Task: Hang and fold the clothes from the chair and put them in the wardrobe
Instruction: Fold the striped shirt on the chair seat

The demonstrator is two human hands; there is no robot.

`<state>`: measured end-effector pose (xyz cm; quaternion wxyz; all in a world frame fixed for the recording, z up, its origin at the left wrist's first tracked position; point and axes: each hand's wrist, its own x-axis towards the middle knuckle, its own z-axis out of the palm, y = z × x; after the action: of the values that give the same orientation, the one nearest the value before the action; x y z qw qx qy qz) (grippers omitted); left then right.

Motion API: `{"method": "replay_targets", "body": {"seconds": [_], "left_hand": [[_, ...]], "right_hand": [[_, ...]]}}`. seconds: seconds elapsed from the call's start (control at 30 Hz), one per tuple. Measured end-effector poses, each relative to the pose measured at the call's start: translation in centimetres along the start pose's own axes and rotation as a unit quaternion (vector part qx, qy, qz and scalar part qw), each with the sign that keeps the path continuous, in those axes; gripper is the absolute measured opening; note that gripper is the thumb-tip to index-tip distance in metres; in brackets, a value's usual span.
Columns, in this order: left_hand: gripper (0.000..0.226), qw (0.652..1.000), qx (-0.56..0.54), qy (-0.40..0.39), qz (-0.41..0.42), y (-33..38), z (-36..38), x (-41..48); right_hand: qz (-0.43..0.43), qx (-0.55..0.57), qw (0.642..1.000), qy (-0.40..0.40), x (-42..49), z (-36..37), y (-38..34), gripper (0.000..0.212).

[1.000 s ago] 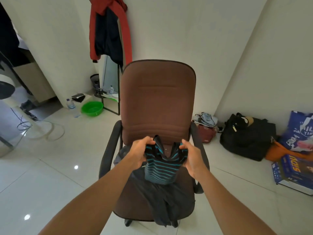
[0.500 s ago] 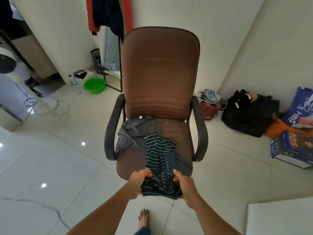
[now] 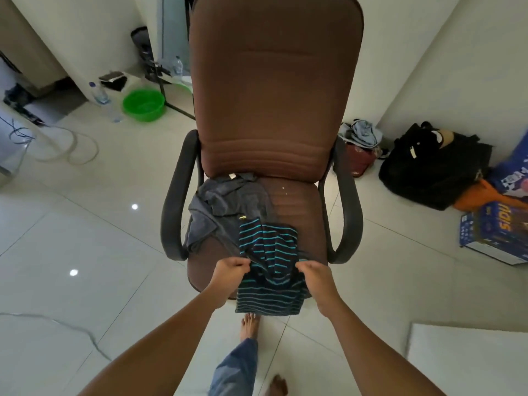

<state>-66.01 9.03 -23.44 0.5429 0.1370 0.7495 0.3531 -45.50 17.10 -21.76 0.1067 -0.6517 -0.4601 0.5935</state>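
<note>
A brown office chair (image 3: pixel 274 90) with black armrests stands in front of me. A dark shirt with teal stripes (image 3: pixel 267 250) lies over the seat's front edge and hangs down past it. My left hand (image 3: pixel 230 271) pinches the shirt's left side and my right hand (image 3: pixel 313 274) pinches its right side, both at the seat's front edge. A crumpled grey garment (image 3: pixel 220 207) lies on the left half of the seat, partly under the striped shirt. The wardrobe is not in view.
A green basin (image 3: pixel 143 105) and a water bottle (image 3: pixel 98 92) sit on the tiled floor at the back left, with a loose cable (image 3: pixel 71 150) nearby. A black bag (image 3: pixel 428 167), an orange bag and a blue box (image 3: pixel 497 232) lie at the right wall. My bare feet stand below the seat.
Both hands drew the striped shirt from the backrest down to the seat's front edge and over it. My head tilted down, so the chair looks closer and my feet show.
</note>
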Motion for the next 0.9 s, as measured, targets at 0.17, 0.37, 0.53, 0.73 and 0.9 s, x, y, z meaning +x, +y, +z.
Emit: {"method": "replay_targets", "body": {"seconds": [0.17, 0.37, 0.53, 0.73, 0.9], "left_hand": [[0.034, 0.993, 0.090, -0.011, 0.080, 2.3, -0.1, 9.7], [0.043, 0.979, 0.173, -0.001, 0.106, 1.4, 1.0, 21.2], [0.046, 0.968, 0.221, -0.001, 0.122, -0.8, 1.3, 26.5], [0.046, 0.951, 0.258, 0.016, 0.172, -2.3, 1.6, 28.8], [0.058, 0.946, 0.239, 0.035, 0.215, -1.9, 2.4, 29.8]], "right_hand": [[-0.022, -0.055, 0.998, 0.002, 9.7, 0.5, -2.8, 0.023], [0.014, 0.005, 1.000, 0.021, 20.3, 2.9, -1.3, 0.051], [0.078, 0.048, 0.996, 0.013, 26.6, 3.9, 0.2, 0.075], [0.066, 0.000, 0.996, 0.068, 30.5, 4.5, 1.0, 0.065], [0.036, -0.019, 0.991, 0.130, 31.9, 4.5, 1.7, 0.064]]}}
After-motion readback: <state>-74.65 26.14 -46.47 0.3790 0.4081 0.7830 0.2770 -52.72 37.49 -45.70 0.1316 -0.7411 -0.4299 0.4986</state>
